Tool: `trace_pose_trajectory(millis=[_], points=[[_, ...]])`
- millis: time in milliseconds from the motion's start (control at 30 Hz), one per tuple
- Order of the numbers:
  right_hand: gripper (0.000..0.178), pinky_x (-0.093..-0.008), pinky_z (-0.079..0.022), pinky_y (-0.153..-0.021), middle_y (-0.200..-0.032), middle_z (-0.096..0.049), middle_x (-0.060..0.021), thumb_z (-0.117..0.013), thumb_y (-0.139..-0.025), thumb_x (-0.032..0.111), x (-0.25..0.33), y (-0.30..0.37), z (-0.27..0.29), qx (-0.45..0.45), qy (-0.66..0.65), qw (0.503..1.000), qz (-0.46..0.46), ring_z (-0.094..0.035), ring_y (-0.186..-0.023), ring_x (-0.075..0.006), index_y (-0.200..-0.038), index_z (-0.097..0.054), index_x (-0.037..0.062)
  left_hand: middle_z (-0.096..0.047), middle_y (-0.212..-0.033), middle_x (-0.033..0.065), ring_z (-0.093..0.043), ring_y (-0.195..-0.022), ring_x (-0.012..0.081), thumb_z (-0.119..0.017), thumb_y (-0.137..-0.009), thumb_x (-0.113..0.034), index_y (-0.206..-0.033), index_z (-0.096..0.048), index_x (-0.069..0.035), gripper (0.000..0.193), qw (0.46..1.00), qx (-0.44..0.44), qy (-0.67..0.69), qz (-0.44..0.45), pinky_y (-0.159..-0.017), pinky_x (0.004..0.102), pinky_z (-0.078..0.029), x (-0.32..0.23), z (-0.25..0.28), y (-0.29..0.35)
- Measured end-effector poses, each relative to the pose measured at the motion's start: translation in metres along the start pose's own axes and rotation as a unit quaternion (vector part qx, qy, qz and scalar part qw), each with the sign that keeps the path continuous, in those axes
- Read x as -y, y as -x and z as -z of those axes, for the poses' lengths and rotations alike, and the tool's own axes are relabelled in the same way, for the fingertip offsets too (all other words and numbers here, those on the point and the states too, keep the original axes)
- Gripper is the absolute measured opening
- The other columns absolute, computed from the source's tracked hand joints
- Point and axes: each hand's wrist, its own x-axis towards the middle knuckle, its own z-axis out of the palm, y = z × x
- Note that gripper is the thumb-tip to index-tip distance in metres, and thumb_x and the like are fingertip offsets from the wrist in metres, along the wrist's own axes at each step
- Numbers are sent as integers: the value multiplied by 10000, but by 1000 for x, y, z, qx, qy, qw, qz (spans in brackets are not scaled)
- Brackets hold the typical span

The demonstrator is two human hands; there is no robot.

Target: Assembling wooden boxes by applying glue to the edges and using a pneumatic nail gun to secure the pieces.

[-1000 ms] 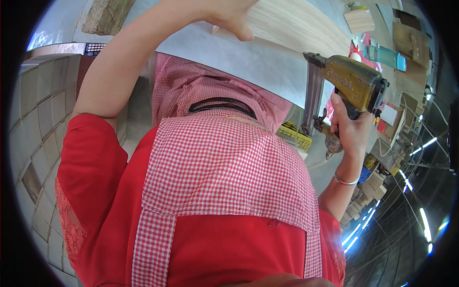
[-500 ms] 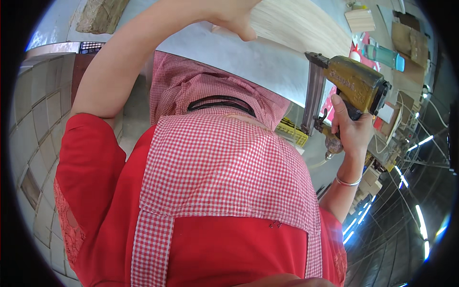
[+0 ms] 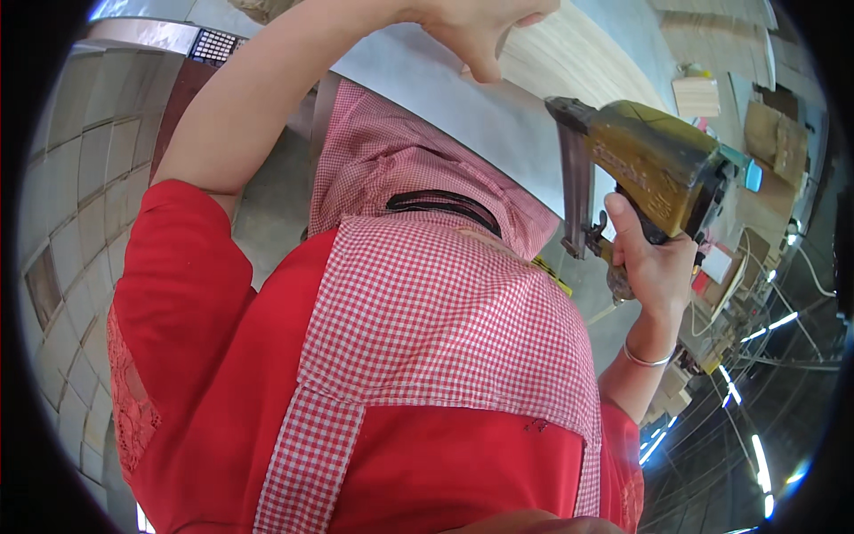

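My right hand (image 3: 656, 267) is wrapped round the handle of a nail gun (image 3: 654, 160) with a worn yellow-brown body. The gun's black nose and long dark magazine are toward the left, close to the table's edge and near a pale wood board (image 3: 587, 67). That board lies on the light tabletop (image 3: 445, 93). At the board's left end, my left hand (image 3: 480, 27) has its thumb apart from the curved fingers, with a gap between. The top of the picture cuts off part of this hand, and whether it presses on the board is hard to make out.
A small stack of pale wood pieces (image 3: 696, 96) sits beyond the gun, near a teal bottle (image 3: 753, 175) mostly behind it. Brown cardboard (image 3: 772, 138) lies farther right. A black plastic crate (image 3: 213, 46) is at upper left. My checked apron (image 3: 445, 303) hangs against the table's edge.
The view has shifted and turned a little. The nail gun has come nearer and now covers more of the bottle. My left hand shows slightly farther right, its thumb and fingers more visibly apart.
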Motion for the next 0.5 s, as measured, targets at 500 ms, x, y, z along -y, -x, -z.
trace_pose_trajectory(millis=[500], points=[[301,-208,-407,-429,-712,-625,4,-805,-850,250,8,-4,6,34,-7,999,-25,-511,-492,-42,-967,-681,1,-508,-986,247,-530,-954,395,-844,-552,-356,-891,-524,11,594,999,-27,40,-21,-824,442,-449,-23,-4,-20]])
